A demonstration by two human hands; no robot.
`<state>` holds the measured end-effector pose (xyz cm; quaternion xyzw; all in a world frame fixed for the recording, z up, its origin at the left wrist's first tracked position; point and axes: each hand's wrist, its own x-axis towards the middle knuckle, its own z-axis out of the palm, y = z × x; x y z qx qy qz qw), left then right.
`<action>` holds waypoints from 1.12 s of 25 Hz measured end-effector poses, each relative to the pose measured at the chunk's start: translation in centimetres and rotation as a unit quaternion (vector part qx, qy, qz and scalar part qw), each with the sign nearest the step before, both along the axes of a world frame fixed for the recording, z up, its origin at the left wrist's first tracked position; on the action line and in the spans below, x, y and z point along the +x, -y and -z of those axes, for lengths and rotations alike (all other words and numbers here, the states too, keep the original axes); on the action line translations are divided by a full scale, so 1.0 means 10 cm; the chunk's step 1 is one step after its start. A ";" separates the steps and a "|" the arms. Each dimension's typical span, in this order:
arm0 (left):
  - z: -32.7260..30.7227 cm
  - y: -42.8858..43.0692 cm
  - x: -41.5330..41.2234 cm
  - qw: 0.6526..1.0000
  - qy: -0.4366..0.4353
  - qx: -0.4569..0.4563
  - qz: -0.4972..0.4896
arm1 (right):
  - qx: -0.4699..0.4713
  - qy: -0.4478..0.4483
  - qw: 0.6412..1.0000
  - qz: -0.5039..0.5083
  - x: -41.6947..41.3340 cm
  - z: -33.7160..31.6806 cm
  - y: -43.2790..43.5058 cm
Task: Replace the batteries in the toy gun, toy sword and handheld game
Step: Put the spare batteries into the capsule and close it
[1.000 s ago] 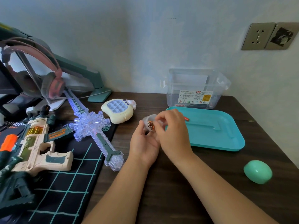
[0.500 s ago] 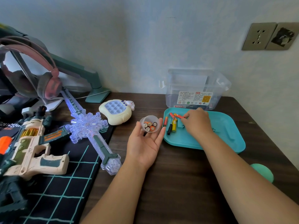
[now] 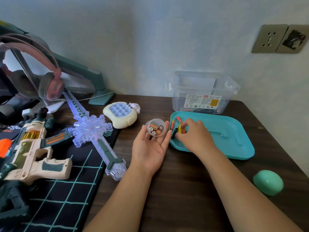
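Note:
My left hand (image 3: 150,151) lies palm up over the dark desk and cradles a small clear cup (image 3: 155,128) holding several batteries, with thumb and fingers round it. My right hand (image 3: 195,134) is inside the teal tray (image 3: 230,131), its fingertips pinching a yellow-handled screwdriver (image 3: 179,129) among a few small screwdrivers (image 3: 172,126). The cream handheld game (image 3: 122,114) lies just behind the cup. The clear glowing toy sword (image 3: 92,129) lies diagonally at its left. The cream and green toy gun (image 3: 33,153) rests on the black grid mat (image 3: 66,190).
A clear plastic box (image 3: 204,92) stands against the wall behind the tray. A mint green egg-shaped lid (image 3: 268,182) lies near the desk's right edge. Pink headphones (image 3: 50,84) hang on a stand at the back left.
My right hand left the cup, reached into the tray and closed its fingers on the screwdrivers. My left hand kept the cup, now tipped with its mouth toward me.

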<state>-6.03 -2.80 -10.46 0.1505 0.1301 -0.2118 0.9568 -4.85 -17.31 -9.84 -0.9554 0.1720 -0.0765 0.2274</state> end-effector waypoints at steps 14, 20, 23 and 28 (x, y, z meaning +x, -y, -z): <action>0.00 -0.03 -0.01 1.000 0.009 -0.004 0.013 | -0.018 -0.056 0.996 -0.069 0.04 0.00 0.11; 0.01 -0.01 0.01 1.000 0.009 -0.002 0.008 | 0.058 0.099 0.992 -0.051 -0.04 -0.20 0.14; 0.02 -0.01 0.02 1.000 0.006 -0.010 -0.003 | 0.171 0.186 0.959 -0.124 -0.20 -0.48 0.01; 0.02 0.01 0.02 1.000 0.010 0.010 -0.011 | 0.188 0.188 0.939 -0.218 -0.27 -0.55 -0.19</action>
